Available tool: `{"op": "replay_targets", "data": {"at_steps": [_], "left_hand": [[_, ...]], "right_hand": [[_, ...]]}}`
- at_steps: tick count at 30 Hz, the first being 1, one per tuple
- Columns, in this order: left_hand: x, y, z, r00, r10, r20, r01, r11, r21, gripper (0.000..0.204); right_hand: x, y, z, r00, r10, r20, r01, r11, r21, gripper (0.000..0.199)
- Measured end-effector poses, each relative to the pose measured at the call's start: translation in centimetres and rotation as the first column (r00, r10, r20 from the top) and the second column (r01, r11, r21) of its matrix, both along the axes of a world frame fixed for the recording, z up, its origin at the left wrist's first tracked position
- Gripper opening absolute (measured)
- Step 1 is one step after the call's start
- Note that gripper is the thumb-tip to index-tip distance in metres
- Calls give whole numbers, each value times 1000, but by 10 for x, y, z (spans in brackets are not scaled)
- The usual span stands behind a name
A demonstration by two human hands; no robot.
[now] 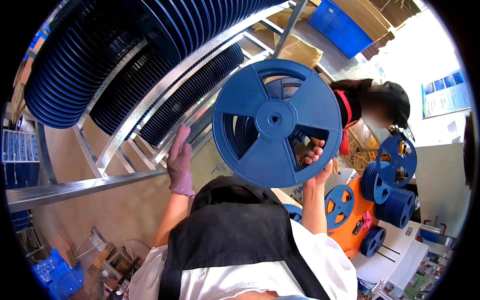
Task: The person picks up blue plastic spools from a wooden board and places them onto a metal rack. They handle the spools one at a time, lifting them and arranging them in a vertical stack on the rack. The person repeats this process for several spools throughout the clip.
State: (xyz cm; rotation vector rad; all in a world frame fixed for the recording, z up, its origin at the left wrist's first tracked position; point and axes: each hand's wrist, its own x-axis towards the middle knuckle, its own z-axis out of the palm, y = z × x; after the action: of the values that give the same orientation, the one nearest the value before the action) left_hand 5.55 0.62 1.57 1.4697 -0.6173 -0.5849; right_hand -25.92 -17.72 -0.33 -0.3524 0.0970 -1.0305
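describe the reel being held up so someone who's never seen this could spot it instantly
Start at the metal rack loaded with rows of dark blue reels across the upper left. Just right of it, a single large blue reel is raised face-on, the right hand gripping through one of its cutouts. Unlike the racked and stacked reels, it stands alone, showing its whole three-spoked face.

Both arms raised, forearms bare.
Left hand in a purple glove, lifted with fingers straight and held together, palm flat, closed on nothing. Right hand raised further right, bare fingers curled in a grip, wrist bent back.
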Motion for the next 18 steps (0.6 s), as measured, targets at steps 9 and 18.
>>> {"op": "replay_targets", "data": {"at_steps": [9,18], "left_hand": [[-16,-7,23,996,48,-81,-61,986,-156,47],[-32,-27,26,974,-210,-89,225,945,236,70]], "right_hand": [[1,29,2,980,62,187,-66,998,20,57],[-2,48,12,998,-14,-55,17,998,65,52]]}}
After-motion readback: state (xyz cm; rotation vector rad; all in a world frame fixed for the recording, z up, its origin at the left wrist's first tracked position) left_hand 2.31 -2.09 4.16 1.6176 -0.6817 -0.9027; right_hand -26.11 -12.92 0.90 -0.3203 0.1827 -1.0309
